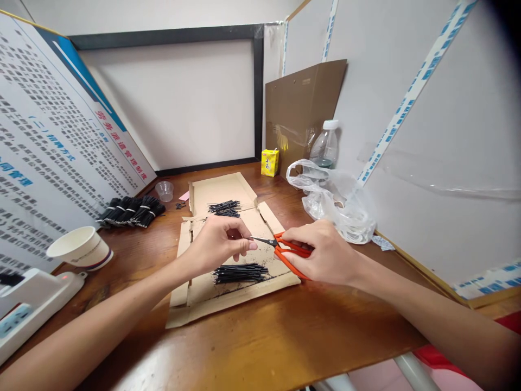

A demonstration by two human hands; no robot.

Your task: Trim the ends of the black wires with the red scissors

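Note:
My right hand (325, 251) grips scissors (273, 243) with orange handles and short dark blades that point left. The blade tips reach the fingertips of my left hand (223, 243), which is closed in a pinch; what it holds is too small to make out. Below the hands, a bundle of short black wire pieces (240, 273) lies across the flattened cardboard (195, 312). Behind my left hand is a second pile of black wires (224, 207), partly covered by the hand. Dark crumbs dot the cardboard near the scissors.
Tied black wire bundles (132, 210), a small clear cup (164, 191) and a paper cup (81, 248) stand left, with a power strip (44, 304) nearer. Rightward are a yellow carton (269, 163), a bottle (325, 145) and a plastic bag (342, 209). Panels enclose the wooden table (260, 336).

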